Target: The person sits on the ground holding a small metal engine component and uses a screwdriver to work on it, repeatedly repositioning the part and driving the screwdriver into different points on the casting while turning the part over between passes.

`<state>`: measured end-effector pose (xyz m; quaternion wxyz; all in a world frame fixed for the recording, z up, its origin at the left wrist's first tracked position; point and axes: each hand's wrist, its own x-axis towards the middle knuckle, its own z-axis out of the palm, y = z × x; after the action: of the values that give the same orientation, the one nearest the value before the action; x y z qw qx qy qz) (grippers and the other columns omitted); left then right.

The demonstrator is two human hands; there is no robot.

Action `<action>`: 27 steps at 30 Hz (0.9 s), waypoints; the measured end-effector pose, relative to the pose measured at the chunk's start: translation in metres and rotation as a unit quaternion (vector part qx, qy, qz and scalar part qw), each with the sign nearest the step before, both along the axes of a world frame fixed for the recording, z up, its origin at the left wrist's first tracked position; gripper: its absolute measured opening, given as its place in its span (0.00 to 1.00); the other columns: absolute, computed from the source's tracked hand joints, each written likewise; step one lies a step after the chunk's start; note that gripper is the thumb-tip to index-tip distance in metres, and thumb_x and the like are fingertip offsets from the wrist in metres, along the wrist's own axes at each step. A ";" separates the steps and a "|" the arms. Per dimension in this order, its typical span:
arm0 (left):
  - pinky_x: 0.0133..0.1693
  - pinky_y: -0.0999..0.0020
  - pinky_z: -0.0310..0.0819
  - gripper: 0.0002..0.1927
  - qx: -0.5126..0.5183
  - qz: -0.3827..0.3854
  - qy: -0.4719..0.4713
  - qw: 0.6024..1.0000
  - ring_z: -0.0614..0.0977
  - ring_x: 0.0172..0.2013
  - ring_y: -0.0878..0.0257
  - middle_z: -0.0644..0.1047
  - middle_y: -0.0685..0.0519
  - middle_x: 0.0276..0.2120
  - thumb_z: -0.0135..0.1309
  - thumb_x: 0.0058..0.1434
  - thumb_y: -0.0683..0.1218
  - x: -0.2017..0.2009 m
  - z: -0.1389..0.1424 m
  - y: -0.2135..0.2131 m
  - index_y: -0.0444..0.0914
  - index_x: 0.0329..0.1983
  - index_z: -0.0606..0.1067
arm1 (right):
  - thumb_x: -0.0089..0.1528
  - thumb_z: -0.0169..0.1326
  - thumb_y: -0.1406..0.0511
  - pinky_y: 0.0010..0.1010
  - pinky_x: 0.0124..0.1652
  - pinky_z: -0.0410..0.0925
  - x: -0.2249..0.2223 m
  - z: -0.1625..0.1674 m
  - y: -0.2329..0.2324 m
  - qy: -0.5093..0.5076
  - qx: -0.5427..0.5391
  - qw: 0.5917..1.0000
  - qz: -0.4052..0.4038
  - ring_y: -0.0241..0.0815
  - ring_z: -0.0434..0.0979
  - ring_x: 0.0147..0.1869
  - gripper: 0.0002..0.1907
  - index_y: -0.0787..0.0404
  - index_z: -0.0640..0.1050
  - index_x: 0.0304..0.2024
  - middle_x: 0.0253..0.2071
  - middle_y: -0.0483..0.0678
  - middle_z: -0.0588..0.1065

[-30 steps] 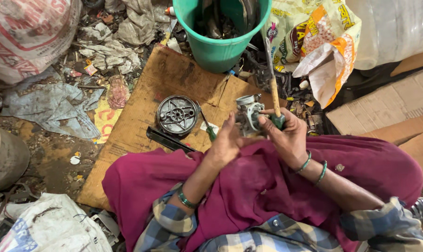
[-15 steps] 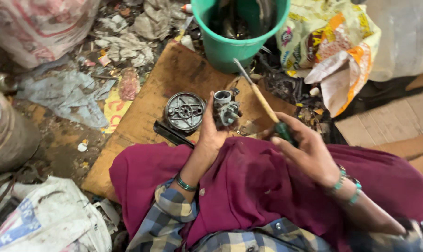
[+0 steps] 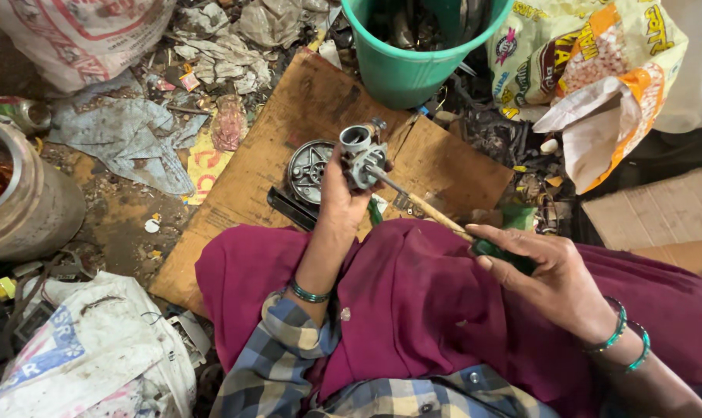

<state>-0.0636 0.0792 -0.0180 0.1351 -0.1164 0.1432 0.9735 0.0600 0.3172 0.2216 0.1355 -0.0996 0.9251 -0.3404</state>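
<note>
My left hand (image 3: pixel 340 200) grips a small grey metal carburettor-like part (image 3: pixel 360 153), held upright above the cardboard sheet (image 3: pixel 304 108). My right hand (image 3: pixel 548 271) holds a screwdriver (image 3: pixel 436 219) by its dark green handle. Its wooden-coloured shaft and metal tip reach left and up into the side of the metal part. Both forearms rest over magenta cloth (image 3: pixel 413 310) on my lap. A round dark metal disc (image 3: pixel 308 169) lies flat on the cardboard just left of my left hand, with a black bar (image 3: pixel 289 209) beside it.
A green plastic bucket (image 3: pixel 413 66) of metal scrap stands behind the cardboard. Printed plastic sacks (image 3: pixel 599 70) lie at the right, brown cardboard (image 3: pixel 660 213) below them. A metal drum (image 3: pixel 25 201) stands at the left, a white sack (image 3: pixel 87 356) at lower left. Rags and litter (image 3: pixel 134 131) cover the ground.
My left hand has lifted the metal part and turned it. My right hand has drawn back to the right, and the screwdriver tip now points into the part's side.
</note>
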 end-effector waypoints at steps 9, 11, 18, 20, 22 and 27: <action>0.28 0.58 0.82 0.24 -0.037 0.002 -0.006 0.999 0.86 0.34 0.49 0.82 0.45 0.37 0.41 0.74 0.59 0.007 0.023 -0.001 0.36 0.53 0.76 | 0.59 0.61 0.65 0.29 0.46 0.74 -0.004 -0.003 -0.007 0.031 -0.043 0.998 0.036 0.36 0.85 0.45 0.23 0.57 0.80 0.57 0.46 0.48 0.84; 0.27 0.60 0.81 0.24 -0.044 0.002 -0.009 0.999 0.86 0.33 0.50 0.82 0.45 0.37 0.42 0.73 0.59 0.007 0.028 -0.002 0.36 0.53 0.76 | 0.58 0.62 0.65 0.29 0.45 0.74 -0.004 -0.004 -0.007 0.031 -0.032 0.999 0.032 0.36 0.85 0.44 0.23 0.57 0.80 0.57 0.46 0.48 0.85; 0.21 0.65 0.77 0.19 -0.128 0.058 0.009 0.990 0.85 0.30 0.58 0.82 0.49 0.37 0.47 0.71 0.57 0.008 0.045 -0.006 0.40 0.53 0.76 | 0.57 0.63 0.65 0.29 0.43 0.75 -0.003 -0.005 -0.004 0.030 -0.016 0.999 0.023 0.36 0.85 0.40 0.23 0.57 0.81 0.56 0.44 0.47 0.85; 0.21 0.65 0.78 0.15 -0.168 0.090 0.011 0.982 0.84 0.30 0.61 0.82 0.51 0.38 0.49 0.71 0.53 0.006 0.047 -0.008 0.41 0.52 0.76 | 0.57 0.63 0.65 0.28 0.44 0.75 -0.002 -0.005 -0.006 0.086 0.003 0.995 0.045 0.37 0.85 0.43 0.23 0.57 0.80 0.56 0.46 0.47 0.83; 0.22 0.64 0.80 0.12 -0.201 0.108 0.017 0.974 0.84 0.31 0.63 0.82 0.52 0.39 0.50 0.72 0.50 0.003 0.048 -0.013 0.40 0.50 0.77 | 0.58 0.62 0.65 0.29 0.44 0.75 -0.002 -0.005 -0.008 0.169 0.058 0.980 0.090 0.41 0.84 0.45 0.23 0.56 0.80 0.57 0.49 0.49 0.81; 0.20 0.66 0.78 0.11 -0.240 0.117 0.015 0.964 0.82 0.27 0.65 0.81 0.53 0.34 0.49 0.73 0.51 0.001 0.048 -0.015 0.41 0.50 0.77 | 0.53 0.60 0.69 0.33 0.34 0.72 -0.001 -0.001 -0.017 0.330 0.292 0.876 0.196 0.43 0.79 0.34 0.29 0.54 0.80 0.58 0.52 0.49 0.82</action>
<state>-0.0621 0.0640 0.0301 -0.0135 -0.1468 0.3601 0.9212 0.0588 0.3004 0.2210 -0.0909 -0.3417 0.9349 0.0310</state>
